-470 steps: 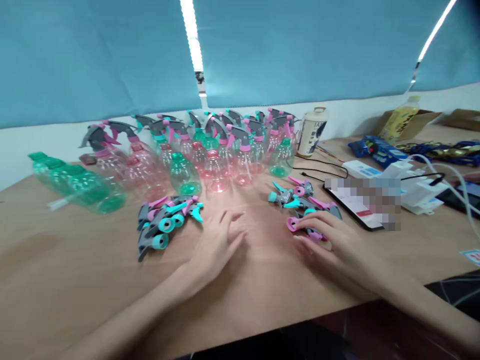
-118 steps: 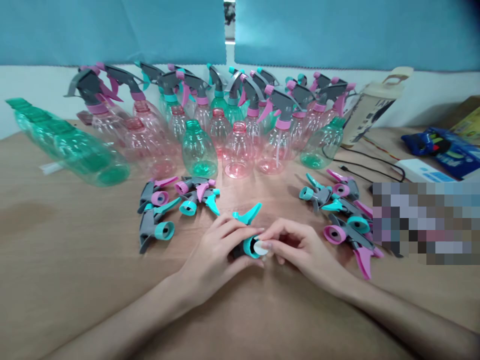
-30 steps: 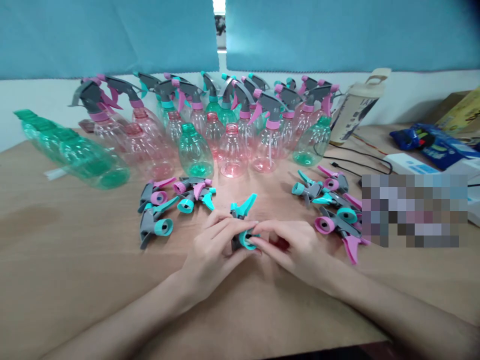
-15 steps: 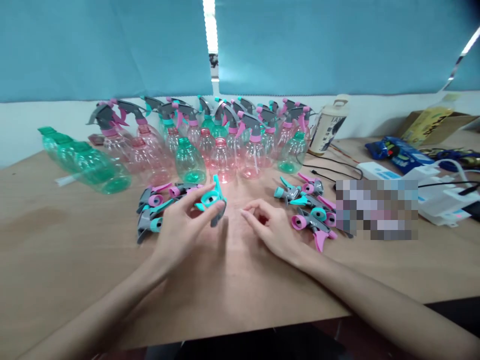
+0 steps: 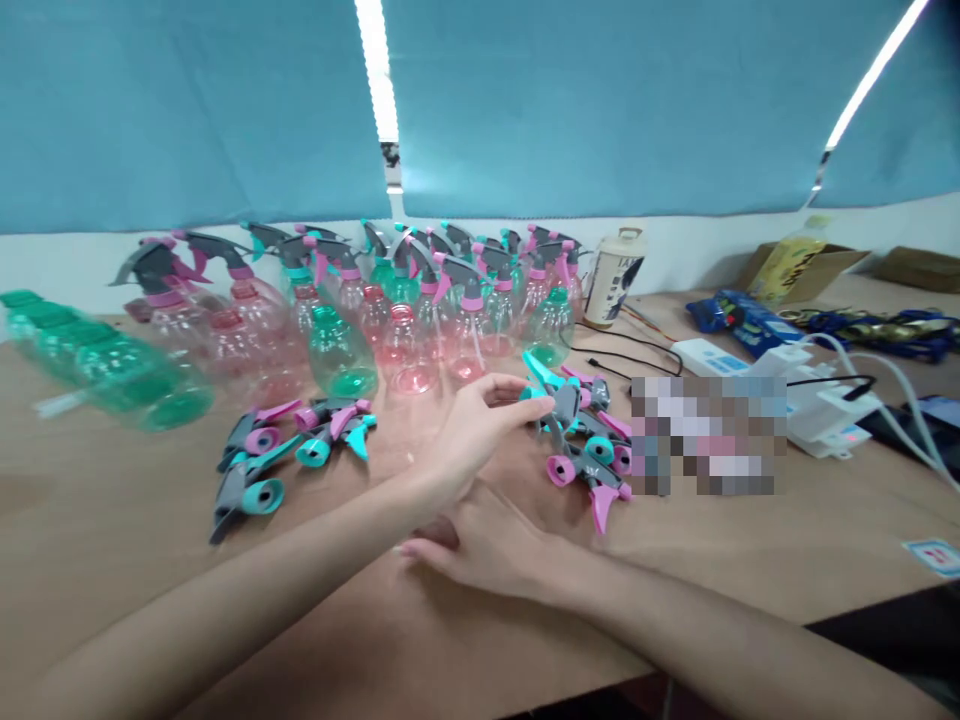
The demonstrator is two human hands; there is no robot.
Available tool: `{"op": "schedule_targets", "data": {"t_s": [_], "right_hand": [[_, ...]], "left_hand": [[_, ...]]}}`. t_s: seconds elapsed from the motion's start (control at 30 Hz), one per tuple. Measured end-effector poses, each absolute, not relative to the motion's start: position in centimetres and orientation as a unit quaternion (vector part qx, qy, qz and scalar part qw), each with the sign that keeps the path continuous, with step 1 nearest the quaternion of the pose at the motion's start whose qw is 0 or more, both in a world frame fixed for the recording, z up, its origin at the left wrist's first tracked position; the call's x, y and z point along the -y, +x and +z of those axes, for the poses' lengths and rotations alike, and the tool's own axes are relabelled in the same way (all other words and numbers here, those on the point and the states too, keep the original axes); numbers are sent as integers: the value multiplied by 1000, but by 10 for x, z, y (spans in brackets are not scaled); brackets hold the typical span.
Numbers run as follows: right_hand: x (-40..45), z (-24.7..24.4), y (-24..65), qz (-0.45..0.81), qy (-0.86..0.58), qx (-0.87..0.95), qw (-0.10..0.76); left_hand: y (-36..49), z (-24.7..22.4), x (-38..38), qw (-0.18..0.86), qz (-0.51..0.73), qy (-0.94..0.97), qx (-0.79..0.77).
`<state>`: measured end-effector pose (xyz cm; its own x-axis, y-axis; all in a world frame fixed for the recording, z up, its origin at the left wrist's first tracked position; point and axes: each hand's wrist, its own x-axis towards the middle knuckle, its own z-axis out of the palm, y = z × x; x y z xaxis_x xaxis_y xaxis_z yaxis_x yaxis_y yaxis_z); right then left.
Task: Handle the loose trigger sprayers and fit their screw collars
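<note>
My left hand (image 5: 487, 425) reaches across to the right-hand pile, its fingers closed on a turquoise-and-grey trigger spray head (image 5: 566, 404). Its fingertips partly cover that head. Below the left wrist, my right hand (image 5: 499, 540) is low over the tabletop with fingers curled and thumb stretched out. A faint pale bit shows at its thumb tip, too blurred to name. Under and beside the left fingers lie several loose pink or turquoise spray heads (image 5: 600, 480). A second group of loose spray heads (image 5: 262, 497) lies left of both hands.
Behind the hands stand several clear bottles, green (image 5: 341, 355) and pink (image 5: 409, 352), many with spray heads fitted. Green bottles (image 5: 112, 350) lie in a row at left. A pale container (image 5: 613, 280), black cable (image 5: 630, 368) and white chargers (image 5: 814, 400) occupy the right side.
My left hand has moved right to the right-hand pile, apparently carrying its turquoise spray head. My right hand has come nearer to me, under the left wrist. The view has turned right.
</note>
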<state>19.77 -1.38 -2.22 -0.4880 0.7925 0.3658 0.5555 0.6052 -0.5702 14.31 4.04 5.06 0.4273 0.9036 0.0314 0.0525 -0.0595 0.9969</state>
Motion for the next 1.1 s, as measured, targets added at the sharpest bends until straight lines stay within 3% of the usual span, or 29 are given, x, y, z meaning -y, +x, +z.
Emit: {"op": "schedule_targets", "data": {"t_s": [0.27, 0.4, 0.5, 0.73, 0.93, 1.1], "right_hand": [[11, -13, 202, 208, -432, 845, 238], [13, -12, 203, 251, -370, 847, 289], [13, -13, 205, 227, -365, 832, 350], [16, -5, 209, 167, -339, 833, 405], [28, 4, 205, 152, -289, 842, 430], [25, 3, 200, 143, -296, 834, 442]], "left_hand": [[185, 18, -62, 449, 256, 769, -377], [172, 28, -67, 391, 220, 819, -359], [149, 60, -72, 261, 208, 884, -327], [61, 110, -72, 216, 275, 831, -432], [-27, 86, -51, 286, 275, 743, -539], [-82, 55, -42, 203, 288, 733, -582]]}}
